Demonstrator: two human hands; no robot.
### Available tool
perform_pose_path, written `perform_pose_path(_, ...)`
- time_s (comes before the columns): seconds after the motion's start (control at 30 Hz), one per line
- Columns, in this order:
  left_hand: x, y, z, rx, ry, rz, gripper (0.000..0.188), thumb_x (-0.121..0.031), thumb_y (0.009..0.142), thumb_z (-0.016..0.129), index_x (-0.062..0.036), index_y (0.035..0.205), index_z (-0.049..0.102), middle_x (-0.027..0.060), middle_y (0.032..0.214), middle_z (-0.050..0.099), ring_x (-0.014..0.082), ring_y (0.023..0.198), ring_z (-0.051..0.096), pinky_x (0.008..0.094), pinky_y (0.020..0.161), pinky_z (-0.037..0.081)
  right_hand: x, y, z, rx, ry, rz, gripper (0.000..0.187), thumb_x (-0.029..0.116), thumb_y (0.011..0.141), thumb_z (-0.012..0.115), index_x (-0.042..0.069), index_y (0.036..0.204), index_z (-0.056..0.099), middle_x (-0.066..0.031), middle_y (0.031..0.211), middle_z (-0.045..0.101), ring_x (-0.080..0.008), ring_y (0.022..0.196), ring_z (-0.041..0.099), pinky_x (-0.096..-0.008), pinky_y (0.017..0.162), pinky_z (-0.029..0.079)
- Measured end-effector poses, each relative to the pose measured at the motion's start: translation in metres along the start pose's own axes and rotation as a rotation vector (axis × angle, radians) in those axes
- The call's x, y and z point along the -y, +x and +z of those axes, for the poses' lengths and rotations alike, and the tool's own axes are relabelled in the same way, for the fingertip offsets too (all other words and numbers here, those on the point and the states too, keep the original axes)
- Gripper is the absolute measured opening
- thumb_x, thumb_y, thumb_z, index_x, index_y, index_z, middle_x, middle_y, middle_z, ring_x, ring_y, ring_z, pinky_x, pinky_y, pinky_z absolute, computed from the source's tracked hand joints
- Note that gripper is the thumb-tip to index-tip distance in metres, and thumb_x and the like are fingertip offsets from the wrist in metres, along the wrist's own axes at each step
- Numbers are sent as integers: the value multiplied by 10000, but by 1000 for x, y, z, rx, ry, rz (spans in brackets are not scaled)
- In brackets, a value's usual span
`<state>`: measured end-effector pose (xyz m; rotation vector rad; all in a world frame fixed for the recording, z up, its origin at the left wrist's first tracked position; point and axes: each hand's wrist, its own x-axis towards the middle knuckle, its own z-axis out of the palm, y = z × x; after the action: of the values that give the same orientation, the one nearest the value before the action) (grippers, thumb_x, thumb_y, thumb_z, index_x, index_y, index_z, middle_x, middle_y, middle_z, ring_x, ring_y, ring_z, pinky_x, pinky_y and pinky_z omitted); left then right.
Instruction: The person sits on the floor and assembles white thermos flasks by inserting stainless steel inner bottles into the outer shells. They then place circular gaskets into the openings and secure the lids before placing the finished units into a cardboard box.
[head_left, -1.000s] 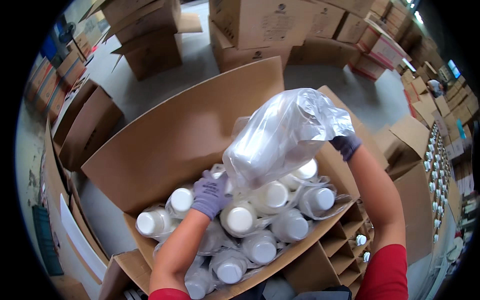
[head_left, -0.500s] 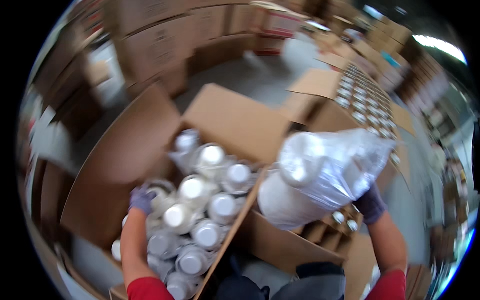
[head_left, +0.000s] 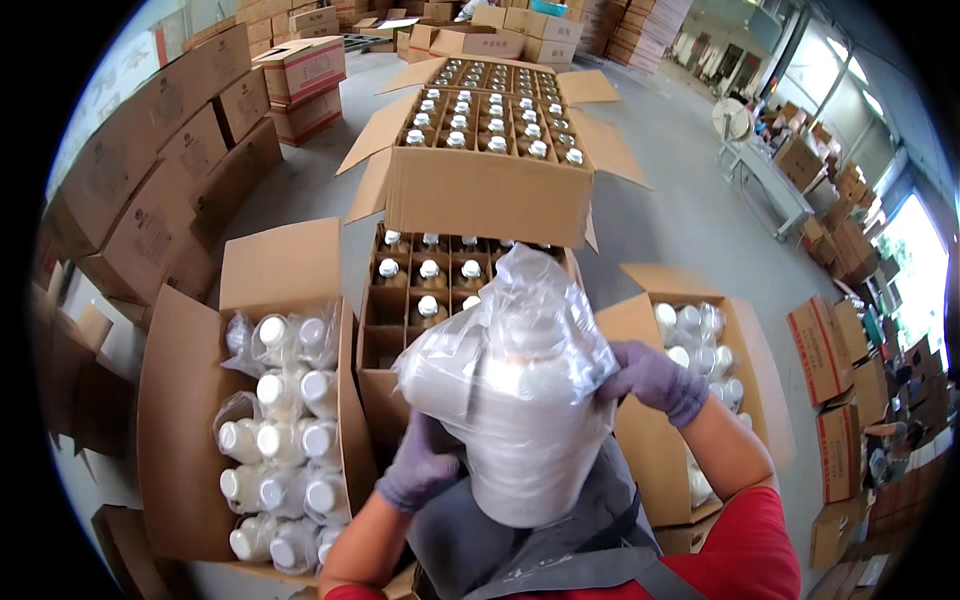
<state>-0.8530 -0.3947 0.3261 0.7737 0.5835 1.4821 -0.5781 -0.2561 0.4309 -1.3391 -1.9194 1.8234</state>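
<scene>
A clear plastic bag (head_left: 535, 390) is held in front of my body, bulging around white, rounded contents, apparently bottles or jars. My right hand (head_left: 655, 380), in a purple-grey glove, grips the bag's right side. My left hand (head_left: 420, 468), gloved alike, is at the bag's lower left with its thumb and fingers apart; part of it is hidden behind the plastic. Just beyond the bag stands a carton with dividers (head_left: 385, 312), with white-capped bottles (head_left: 429, 272) in several cells and other cells bare. The bag covers its near right part.
To the left, an open carton (head_left: 180, 430) holds white-lidded plastic containers (head_left: 276, 439) in clear wrap. A similar carton (head_left: 640, 450) stands to the right. Ahead, another open carton (head_left: 490, 190) is full of capped bottles. Stacked cartons (head_left: 160, 170) line the left side.
My view has turned, facing the row of cartons. My left hand has left the carton of white containers and come to the bag. My right hand has brought the bag in front of my body.
</scene>
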Motion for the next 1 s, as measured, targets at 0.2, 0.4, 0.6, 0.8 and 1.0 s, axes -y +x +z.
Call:
perform_pose_path(0.2, 52, -24, 29, -154, -222, 88, 986, -394, 782, 762, -78, 1518, 187, 130, 1426, 417, 262, 1309, 440, 416, 1090, 372, -57, -40, 28, 289, -264, 81, 377, 264, 779, 669, 33, 1076, 661, -72, 809, 664, -125, 719, 625, -282, 675, 504)
perform_pose_path(0.4, 41, 5, 19, -244, 24, -16, 795, -429, 865, 659, -31, 1468, 327, 140, 1382, 491, 275, 1276, 490, 416, 1099, 374, -71, 0, 44, 310, -374, -55, 576, 349, 741, 758, -16, 1156, 595, -132, 951, 687, -221, 862, 663, -355, 816, 509)
perform_pose_path(0.6, 67, 62, -15, -10, 290, -255, 661, -449, 949, 557, -4, 1414, 410, 136, 1366, 522, 269, 1240, 530, 394, 1067, 418, -81, 91, 43, -105, -7, -646, 951, 309, 675, 842, 11, 1437, 357, -184, 1300, 554, -277, 1220, 522, -367, 1067, 390)
perform_pose_path(0.8, 76, 114, -37, -240, -463, -574, 641, -565, 975, 444, -44, 1346, 487, 132, 1279, 585, 260, 1129, 597, 395, 1008, 473, -88, 207, 23, 400, 439, -260, 466, 235, 879, 631, -23, 1264, 585, -136, 1288, 598, -215, 1192, 559, -304, 1032, 421)
perform_pose_path(1.0, 78, 84, -65, -205, 25, -454, 735, -466, 887, 623, -155, 1480, 318, 161, 1506, 331, 342, 1326, 421, 504, 1086, 378, -151, 288, -34, 259, 1396, -134, 366, 149, 917, 548, 12, 1256, 559, -167, 1228, 618, -229, 1036, 645, -358, 969, 520)
